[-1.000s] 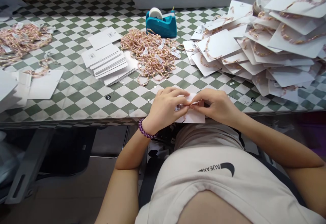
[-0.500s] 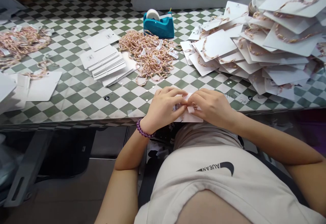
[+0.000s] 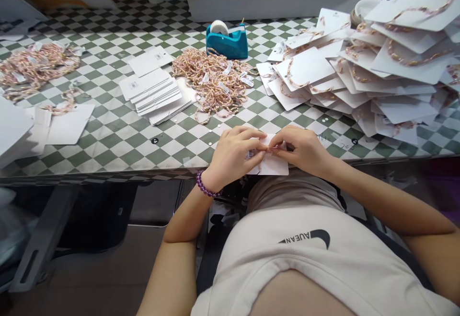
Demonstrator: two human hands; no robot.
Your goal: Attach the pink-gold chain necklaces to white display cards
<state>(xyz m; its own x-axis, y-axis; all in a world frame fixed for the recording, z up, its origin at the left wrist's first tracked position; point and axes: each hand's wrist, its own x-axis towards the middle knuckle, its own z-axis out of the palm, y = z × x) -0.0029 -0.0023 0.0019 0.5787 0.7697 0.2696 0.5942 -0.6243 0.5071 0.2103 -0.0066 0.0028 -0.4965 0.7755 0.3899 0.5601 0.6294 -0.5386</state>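
Card: one, white, set beneath the fingertips at the counter's near edge; placed there, it would seem, so that it can be worked at close reach. Strand: one, beaded, mostly hidden between card and fingers.

Left grip: thumb and fingertips brought together, seemingly clamped on the strand; the palm is arched over the card, probably to steady it. Right grip: thumb and forefinger pinched on the same spot from the opposite side, likely for fine control; the exact hold is obscured.

Counter: chequered, extended beyond both grips. Bead heap: tagged, ahead of the left grip, presumably kept within easy reach. Blank cards: stacked and fanned, left of the heap, perhaps for single picking. Dispenser: teal, behind the heap. Strung cards: piled loosely, beyond and right of the right grip.
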